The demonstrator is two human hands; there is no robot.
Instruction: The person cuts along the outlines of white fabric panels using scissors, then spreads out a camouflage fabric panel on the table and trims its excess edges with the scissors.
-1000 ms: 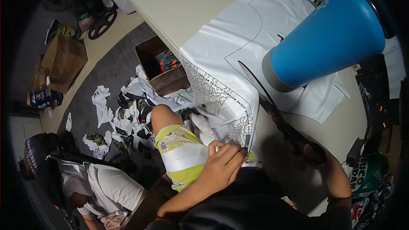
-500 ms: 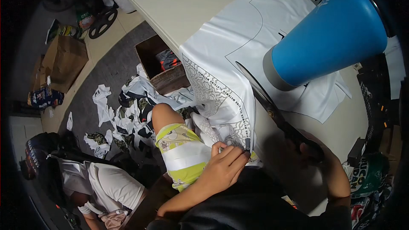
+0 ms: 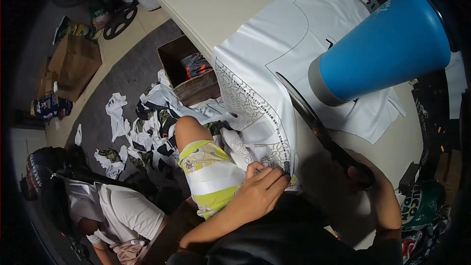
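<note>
White printed fabric (image 3: 250, 54) with thin black outlines lies over the table and hangs off its near edge. My left hand (image 3: 261, 190) pinches the fabric's lower edge, close to my lap. Black scissors (image 3: 319, 130) are in my right hand (image 3: 360, 167), whose fingers are partly hidden behind the handles. Their blade points up and left, beside the hanging fabric and over the part on the table. A blue tumbler (image 3: 387, 44) with a grey base stands on the fabric, right of the blade tip.
The pale table (image 3: 191, 0) fills the upper middle. Below its left edge are a brown open box (image 3: 196, 88) and several fabric scraps (image 3: 147, 127) on the floor. A person in a white shirt (image 3: 130, 206) sits at lower left. Paper bags (image 3: 76, 64) stand farther left.
The whole view has shifted slightly, moving the table and tumbler a little down and right. My left hand keeps its hold on the fabric, and the scissors stay in my right hand.
</note>
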